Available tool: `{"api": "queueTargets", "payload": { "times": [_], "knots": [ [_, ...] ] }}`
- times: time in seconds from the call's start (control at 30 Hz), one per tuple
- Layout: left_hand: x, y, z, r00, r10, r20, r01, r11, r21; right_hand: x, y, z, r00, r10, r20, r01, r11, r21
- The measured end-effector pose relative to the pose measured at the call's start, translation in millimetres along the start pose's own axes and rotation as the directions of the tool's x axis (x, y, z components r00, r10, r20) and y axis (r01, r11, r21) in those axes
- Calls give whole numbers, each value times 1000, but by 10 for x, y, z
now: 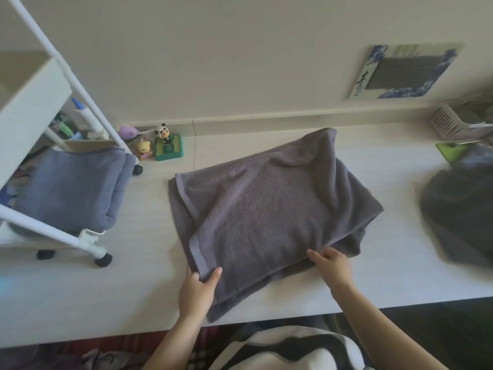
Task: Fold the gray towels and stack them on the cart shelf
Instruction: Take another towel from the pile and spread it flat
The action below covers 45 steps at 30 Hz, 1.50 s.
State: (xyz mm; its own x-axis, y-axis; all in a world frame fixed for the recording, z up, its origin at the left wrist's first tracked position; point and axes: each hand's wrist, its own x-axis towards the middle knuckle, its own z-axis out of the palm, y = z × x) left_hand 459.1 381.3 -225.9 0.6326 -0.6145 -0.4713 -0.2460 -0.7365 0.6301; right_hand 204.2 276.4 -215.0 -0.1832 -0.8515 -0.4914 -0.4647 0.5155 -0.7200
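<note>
A small panda figurine on a green base stands beside a yellow toy figure on the pale wood-grain tabletop, with a white slatted plastic basket at the far right.

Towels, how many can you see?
3: one on the table held by both hands, folded ones on the cart shelf, a dark heap at right. More may be hidden.

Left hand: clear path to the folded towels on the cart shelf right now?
Probably yes once it lets go. The left hand pinches the gray towel's near corner; the bare table lies between it and the folded towels. A cart post crosses their near side.
</note>
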Motion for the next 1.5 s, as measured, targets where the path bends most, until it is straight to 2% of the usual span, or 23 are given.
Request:
{"api": "queueTargets", "payload": {
  "times": [0.17,0.23,0.33,0.43,0.5,0.6,0.7,0.77,0.87,0.9,0.97,1.03,1.1,1.17,1.23,1.3,1.37,1.43,1.5],
  "knots": [
    [13,-8,-126,1000,1,-28,-4,994,-106,-37,-15,3,997,-67,-47,71,993,91],
    [-7,-39,-146,995,98,-22,-99,994,-37,-21,18,12,994,-95,-60,97,995,24],
    [-9,-147,-91,952,295,-84,-285,952,116,-23,72,90,977,-197,-85,186,974,-128],
    [20,-258,12,919,375,-124,-327,898,295,13,163,196,930,-353,-102,307,899,-312],
    [30,-271,32,908,397,-137,-328,874,358,44,197,229,940,-319,-125,249,887,-389],
    [58,-261,36,901,394,-184,-313,881,354,45,210,228,956,-245,-164,132,854,-503],
    [40,-243,61,857,467,-218,-371,853,367,-24,189,225,939,-225,-260,63,855,-514],
    [15,-228,74,774,601,-201,-471,757,453,-89,166,261,906,-309,-288,130,853,-506],
    [58,-249,139,614,790,-7,-636,500,589,-131,140,367,833,-522,-184,348,753,-558],
    [88,-273,166,603,795,66,-651,443,616,-131,137,408,808,-578,-110,412,689,-596],
    [141,-349,195,643,749,161,-638,409,652,-134,136,462,790,-611,48,483,572,-663],
    [173,-424,202,675,713,189,-621,412,667,-138,144,488,824,-555,114,465,547,-696],
    [179,-425,193,664,728,170,-624,413,664,-127,100,495,852,-515,94,423,573,-702],
    [182,-321,165,632,771,82,-640,459,616,-114,-29,537,848,-524,83,426,580,-694],
    [217,-158,109,619,780,-92,-641,570,513,-93,-173,616,817,-561,133,502,579,-642],
    [355,15,16,688,671,-275,-574,736,359,-104,-318,735,803,-546,240,571,591,-569],
    [572,215,-111,812,453,-368,-454,887,90,-120,-376,849,814,-492,309,575,607,-548],
    [817,435,-221,932,219,-289,-265,955,-133,-126,-388,910,834,-429,348,548,568,-614],
    [1104,611,-287,971,104,-214,-134,982,-133,-114,-413,948,847,-384,368,527,516,-675]
  ]
}}
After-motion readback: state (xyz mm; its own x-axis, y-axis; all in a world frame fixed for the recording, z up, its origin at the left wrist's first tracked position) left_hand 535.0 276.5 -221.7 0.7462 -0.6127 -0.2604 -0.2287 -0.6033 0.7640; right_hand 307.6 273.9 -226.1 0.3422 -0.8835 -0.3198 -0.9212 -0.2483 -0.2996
